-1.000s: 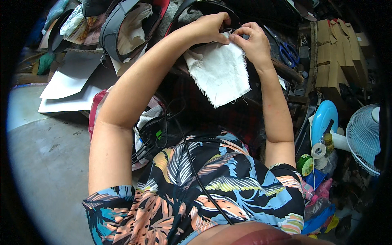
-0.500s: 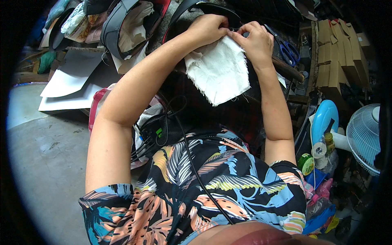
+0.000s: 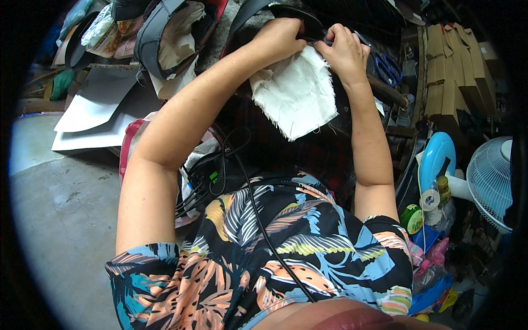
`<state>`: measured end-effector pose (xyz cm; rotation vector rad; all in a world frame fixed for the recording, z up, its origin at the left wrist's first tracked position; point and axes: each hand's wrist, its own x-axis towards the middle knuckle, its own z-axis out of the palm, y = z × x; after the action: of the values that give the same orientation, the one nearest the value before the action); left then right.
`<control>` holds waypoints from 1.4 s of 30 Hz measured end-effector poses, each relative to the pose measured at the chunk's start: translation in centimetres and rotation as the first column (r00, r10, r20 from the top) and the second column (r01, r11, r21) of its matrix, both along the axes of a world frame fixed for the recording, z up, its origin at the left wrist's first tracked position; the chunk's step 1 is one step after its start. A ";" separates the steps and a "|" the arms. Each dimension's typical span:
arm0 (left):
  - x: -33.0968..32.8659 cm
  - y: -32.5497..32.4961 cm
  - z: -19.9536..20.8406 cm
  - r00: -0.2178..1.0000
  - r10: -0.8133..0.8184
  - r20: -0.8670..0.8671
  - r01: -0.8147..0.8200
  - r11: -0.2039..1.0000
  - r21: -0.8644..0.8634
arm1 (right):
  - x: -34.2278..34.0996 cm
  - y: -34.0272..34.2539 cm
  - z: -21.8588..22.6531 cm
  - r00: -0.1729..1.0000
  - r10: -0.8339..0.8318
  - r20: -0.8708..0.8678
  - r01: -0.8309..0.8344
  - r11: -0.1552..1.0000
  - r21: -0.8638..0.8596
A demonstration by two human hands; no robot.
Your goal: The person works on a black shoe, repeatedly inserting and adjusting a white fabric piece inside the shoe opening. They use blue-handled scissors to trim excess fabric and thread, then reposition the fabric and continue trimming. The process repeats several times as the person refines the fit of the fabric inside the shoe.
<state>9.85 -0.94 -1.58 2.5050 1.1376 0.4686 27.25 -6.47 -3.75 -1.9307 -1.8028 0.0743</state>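
A white cloth piece with frayed edges (image 3: 297,96) hangs down from the dark curved band (image 3: 242,25) at the top of the view. My left hand (image 3: 279,39) is closed at the cloth's upper edge, its fingers curled and thumb against the cloth. Just right of it, my right hand (image 3: 347,55) is bent closed, thumb and fingertips together by the cloth's top right corner. Whatever small thing lies between those fingertips is too dark to make out. A narrow gap separates the two hands.
Black curved pieces with beige lining (image 3: 179,38) lie to the left, above white sheets (image 3: 96,104). Blue-handled scissors (image 3: 388,70) lie right of my right hand. Farther right are stacked cardboard boxes (image 3: 462,71) and a fan (image 3: 491,179). A black cable (image 3: 253,203) runs down my front.
My right hand has shifted slightly up and away from the left hand, widening the gap between their fingertips. My left hand and the cloth stay nearly in place.
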 end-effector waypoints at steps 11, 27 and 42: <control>-0.8 1.9 -0.3 0.994 -0.054 0.094 0.068 0.985 -0.159 | -1.7 -3.5 2.0 0.890 0.454 0.032 -0.445 0.855 0.265; 0.0 0.0 0.8 0.968 -0.161 -0.192 0.226 0.893 0.390 | -1.1 -3.7 1.2 0.838 0.478 0.263 -0.541 0.791 0.286; -1.4 -1.8 0.7 0.988 -0.157 0.001 0.156 0.979 0.131 | -0.4 -3.5 1.3 0.865 0.497 0.074 -0.495 0.817 0.295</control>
<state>8.46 -2.69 -0.86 2.6750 0.9230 0.5288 26.81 -9.97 -2.44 -1.2104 -2.1289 -0.0241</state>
